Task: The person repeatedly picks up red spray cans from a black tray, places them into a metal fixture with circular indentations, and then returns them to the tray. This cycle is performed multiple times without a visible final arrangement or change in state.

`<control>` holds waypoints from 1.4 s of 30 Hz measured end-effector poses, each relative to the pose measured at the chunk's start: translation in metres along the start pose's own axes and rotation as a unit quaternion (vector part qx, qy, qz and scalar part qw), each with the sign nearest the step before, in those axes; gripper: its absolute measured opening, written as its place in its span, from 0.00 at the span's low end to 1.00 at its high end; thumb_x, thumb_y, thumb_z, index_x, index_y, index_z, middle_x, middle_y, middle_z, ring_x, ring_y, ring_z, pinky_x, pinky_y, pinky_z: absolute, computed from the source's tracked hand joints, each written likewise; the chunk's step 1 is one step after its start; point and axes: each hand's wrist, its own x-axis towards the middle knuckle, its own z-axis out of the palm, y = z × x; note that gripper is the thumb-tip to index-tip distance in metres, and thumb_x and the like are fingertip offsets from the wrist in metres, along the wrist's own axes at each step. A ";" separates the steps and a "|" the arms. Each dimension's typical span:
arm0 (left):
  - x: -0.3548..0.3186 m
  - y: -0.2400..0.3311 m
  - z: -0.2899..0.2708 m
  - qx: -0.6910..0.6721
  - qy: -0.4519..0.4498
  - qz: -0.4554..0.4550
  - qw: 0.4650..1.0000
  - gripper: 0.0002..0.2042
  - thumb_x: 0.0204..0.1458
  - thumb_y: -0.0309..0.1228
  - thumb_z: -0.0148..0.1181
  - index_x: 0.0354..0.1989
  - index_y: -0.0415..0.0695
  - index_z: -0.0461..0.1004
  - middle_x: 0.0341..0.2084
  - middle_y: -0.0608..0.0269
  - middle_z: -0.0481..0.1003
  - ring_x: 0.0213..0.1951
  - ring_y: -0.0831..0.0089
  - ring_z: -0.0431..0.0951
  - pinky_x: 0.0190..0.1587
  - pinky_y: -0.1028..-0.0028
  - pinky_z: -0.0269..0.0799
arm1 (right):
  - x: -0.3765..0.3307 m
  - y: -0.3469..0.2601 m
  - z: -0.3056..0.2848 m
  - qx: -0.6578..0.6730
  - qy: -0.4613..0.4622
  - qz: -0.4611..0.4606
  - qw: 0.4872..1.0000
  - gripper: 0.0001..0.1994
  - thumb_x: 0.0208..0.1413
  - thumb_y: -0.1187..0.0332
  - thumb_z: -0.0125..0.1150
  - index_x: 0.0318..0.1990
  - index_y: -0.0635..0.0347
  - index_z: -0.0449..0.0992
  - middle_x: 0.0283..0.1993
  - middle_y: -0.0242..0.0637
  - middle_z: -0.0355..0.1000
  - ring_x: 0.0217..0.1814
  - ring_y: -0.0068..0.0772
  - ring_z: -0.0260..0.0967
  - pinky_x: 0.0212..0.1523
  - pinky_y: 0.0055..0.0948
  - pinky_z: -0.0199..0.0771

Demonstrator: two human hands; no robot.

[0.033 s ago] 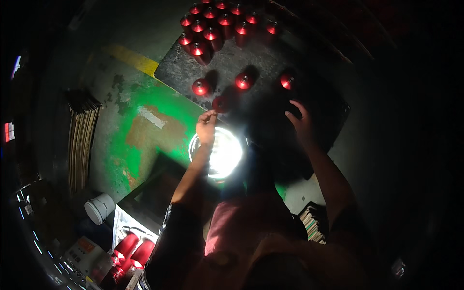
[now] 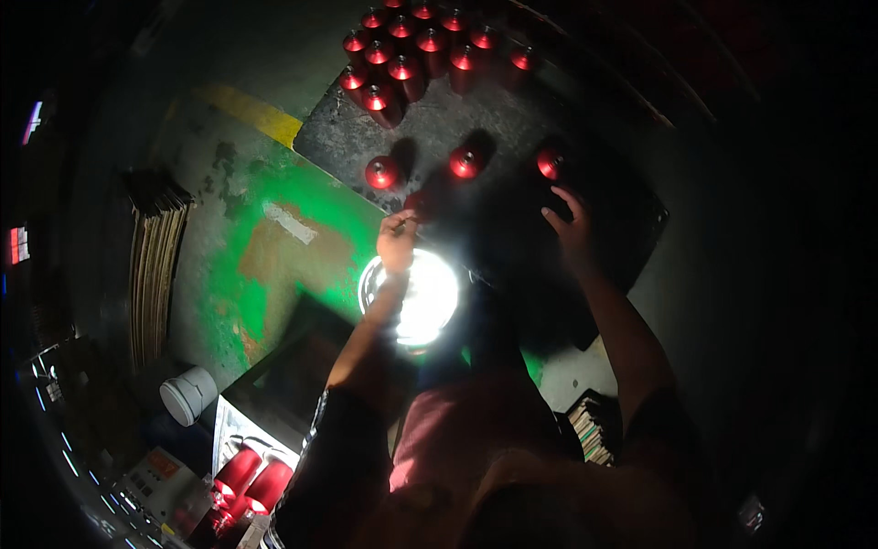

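My left hand is at the near edge of a dark table, its fingers pinched together at a shaded red bottle. The fingertips overlap the bottle's near side and partly hide it. On the right, my right hand is raised with thumb and forefinger apart, holding nothing. Just beyond its fingertips stands a red bottle with a narrow neck. Two more such bottles stand in line with it, a middle red bottle and a left red bottle.
Several red bottles cluster at the table's far end. A glaring round lamp is below my left hand. Stacked cardboard sheets and a white bucket are at left. More red bottles lie in a box at lower left.
The view has shifted slightly, so the bottles appear a little lower. My left hand is marginally farther right; my right hand keeps nearly the same place and pose.
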 end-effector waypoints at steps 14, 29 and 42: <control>0.073 -0.047 0.057 -0.062 0.159 0.052 0.984 0.25 0.52 0.17 0.65 0.60 0.43 0.71 0.29 0.78 0.69 0.30 0.89 0.66 0.37 0.85 0.67 | 0.147 0.138 0.087 0.146 0.099 0.164 0.971 0.10 0.55 0.74 0.66 0.45 0.53 0.80 0.37 0.29 0.75 0.40 0.21 0.72 0.45 0.24 0.73; 0.083 -0.030 0.023 0.122 0.157 0.007 0.980 0.12 0.48 0.17 0.62 0.42 0.38 0.79 0.34 0.69 0.77 0.37 0.80 0.74 0.46 0.78 0.71 | 0.075 0.069 0.188 0.194 -0.197 0.110 0.955 0.15 0.49 0.69 0.72 0.45 0.53 0.77 0.32 0.33 0.75 0.34 0.21 0.71 0.36 0.27 0.73; -0.156 0.077 -0.048 0.133 -0.236 0.077 0.960 0.18 0.46 0.17 0.65 0.47 0.43 0.80 0.26 0.73 0.77 0.27 0.87 0.72 0.29 0.81 0.70 | -0.195 -0.057 -0.116 0.120 -0.127 0.263 0.949 0.15 0.45 0.76 0.70 0.44 0.54 0.80 0.32 0.29 0.75 0.36 0.17 0.72 0.40 0.22 0.73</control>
